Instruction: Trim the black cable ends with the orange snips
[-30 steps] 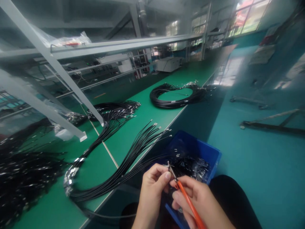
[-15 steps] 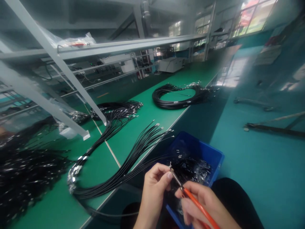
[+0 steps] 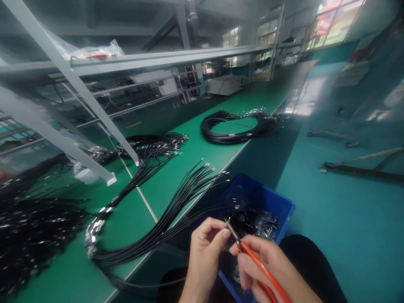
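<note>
My left hand (image 3: 204, 256) pinches something small at the metal tip of an orange-handled tool (image 3: 256, 264); I cannot make out what it is. My right hand (image 3: 268, 269) is closed around the tool's orange handles. Both hands hover over a blue bin (image 3: 284, 208) full of small black and silver parts, which rests on my lap at the bench edge. A bundle of black cables (image 3: 170, 210) with metal ends runs from the green bench (image 3: 176, 176) toward my hands.
More cable bundles lie on the bench: a coil (image 3: 233, 126) further along, a long bundle (image 3: 148, 158) beside the grey frame strut (image 3: 82, 101), and a dense heap (image 3: 31, 231) at the left. A shelf rail (image 3: 158, 59) runs overhead. Teal floor lies to the right.
Both hands have dropped slightly lower over the bin, still together at the tool tip. The view shifted a little.
</note>
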`<move>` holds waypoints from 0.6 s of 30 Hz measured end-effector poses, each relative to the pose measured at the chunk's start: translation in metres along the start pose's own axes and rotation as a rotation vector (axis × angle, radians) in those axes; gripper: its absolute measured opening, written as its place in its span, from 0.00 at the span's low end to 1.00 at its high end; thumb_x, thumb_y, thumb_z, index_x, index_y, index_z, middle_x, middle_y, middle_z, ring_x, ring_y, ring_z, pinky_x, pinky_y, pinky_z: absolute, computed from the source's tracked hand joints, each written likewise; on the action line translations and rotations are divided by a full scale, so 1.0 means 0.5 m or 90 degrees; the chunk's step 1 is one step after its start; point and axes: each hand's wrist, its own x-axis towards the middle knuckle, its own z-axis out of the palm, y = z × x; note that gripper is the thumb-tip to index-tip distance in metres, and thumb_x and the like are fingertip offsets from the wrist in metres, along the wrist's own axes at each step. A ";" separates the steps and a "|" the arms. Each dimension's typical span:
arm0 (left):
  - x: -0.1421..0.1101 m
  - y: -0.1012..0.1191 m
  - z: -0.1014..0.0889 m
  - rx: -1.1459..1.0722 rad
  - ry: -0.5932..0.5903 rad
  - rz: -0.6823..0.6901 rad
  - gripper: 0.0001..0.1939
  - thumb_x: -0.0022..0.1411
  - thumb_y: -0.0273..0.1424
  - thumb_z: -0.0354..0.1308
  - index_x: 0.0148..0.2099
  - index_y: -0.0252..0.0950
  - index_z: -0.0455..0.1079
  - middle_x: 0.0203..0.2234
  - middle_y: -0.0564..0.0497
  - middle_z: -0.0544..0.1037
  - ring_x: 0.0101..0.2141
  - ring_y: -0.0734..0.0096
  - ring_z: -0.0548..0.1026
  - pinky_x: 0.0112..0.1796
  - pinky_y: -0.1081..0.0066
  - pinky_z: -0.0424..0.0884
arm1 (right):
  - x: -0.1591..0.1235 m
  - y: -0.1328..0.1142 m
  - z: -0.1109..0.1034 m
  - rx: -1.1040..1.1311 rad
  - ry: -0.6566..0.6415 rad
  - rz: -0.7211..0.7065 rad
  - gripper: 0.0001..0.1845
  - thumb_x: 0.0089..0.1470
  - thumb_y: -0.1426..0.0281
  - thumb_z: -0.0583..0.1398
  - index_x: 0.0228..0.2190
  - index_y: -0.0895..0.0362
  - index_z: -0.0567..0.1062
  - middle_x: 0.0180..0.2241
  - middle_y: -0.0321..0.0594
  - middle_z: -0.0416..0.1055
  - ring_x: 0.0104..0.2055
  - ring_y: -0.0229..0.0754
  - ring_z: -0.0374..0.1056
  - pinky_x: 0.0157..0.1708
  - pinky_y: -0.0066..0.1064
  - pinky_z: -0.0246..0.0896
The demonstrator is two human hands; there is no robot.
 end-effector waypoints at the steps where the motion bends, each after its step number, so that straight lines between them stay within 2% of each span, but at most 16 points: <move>1: 0.001 -0.001 0.001 0.003 0.002 0.002 0.05 0.52 0.29 0.63 0.28 0.32 0.71 0.20 0.53 0.73 0.22 0.76 0.66 0.25 0.78 0.64 | 0.001 0.000 -0.002 -0.001 -0.001 0.002 0.21 0.48 0.57 0.63 0.34 0.61 0.67 0.18 0.36 0.70 0.08 0.24 0.52 0.08 0.16 0.43; 6: 0.006 -0.013 -0.002 0.025 0.005 0.011 0.05 0.52 0.29 0.62 0.29 0.33 0.71 0.20 0.55 0.71 0.21 0.77 0.65 0.24 0.79 0.63 | 0.004 0.004 -0.006 -0.042 0.013 0.027 0.19 0.48 0.55 0.61 0.32 0.59 0.67 0.16 0.34 0.69 0.07 0.25 0.49 0.08 0.18 0.39; 9: 0.009 -0.018 -0.006 0.047 0.002 0.010 0.05 0.53 0.29 0.62 0.29 0.33 0.71 0.20 0.54 0.71 0.21 0.77 0.64 0.23 0.78 0.62 | -0.001 0.010 -0.003 -0.120 0.087 0.024 0.13 0.45 0.62 0.64 0.28 0.58 0.68 0.14 0.31 0.67 0.11 0.28 0.55 0.12 0.20 0.47; 11: 0.009 -0.018 -0.006 0.052 -0.004 0.004 0.05 0.52 0.30 0.62 0.29 0.33 0.71 0.20 0.54 0.71 0.20 0.77 0.64 0.23 0.78 0.61 | -0.005 0.011 0.002 -0.155 0.176 -0.041 0.11 0.41 0.68 0.66 0.29 0.57 0.71 0.17 0.32 0.67 0.19 0.34 0.63 0.19 0.24 0.57; 13: 0.005 -0.014 -0.004 0.059 -0.011 -0.004 0.05 0.52 0.30 0.63 0.29 0.33 0.71 0.19 0.55 0.70 0.20 0.77 0.63 0.23 0.78 0.60 | -0.004 0.006 0.007 -0.165 0.285 -0.142 0.15 0.40 0.69 0.66 0.34 0.56 0.71 0.24 0.34 0.70 0.27 0.40 0.67 0.27 0.28 0.63; 15: -0.001 -0.007 0.000 0.078 -0.015 -0.002 0.05 0.51 0.29 0.62 0.28 0.33 0.71 0.19 0.54 0.70 0.20 0.76 0.63 0.23 0.77 0.60 | 0.002 -0.004 0.012 -0.176 0.374 -0.224 0.20 0.41 0.67 0.67 0.38 0.54 0.69 0.31 0.38 0.71 0.35 0.44 0.68 0.34 0.32 0.64; 18: -0.012 0.000 0.007 0.120 -0.018 0.011 0.05 0.52 0.29 0.62 0.27 0.33 0.72 0.20 0.53 0.71 0.22 0.75 0.65 0.25 0.76 0.61 | 0.018 -0.024 0.018 -0.191 0.398 -0.293 0.19 0.46 0.65 0.65 0.40 0.53 0.67 0.36 0.40 0.71 0.42 0.46 0.67 0.40 0.33 0.63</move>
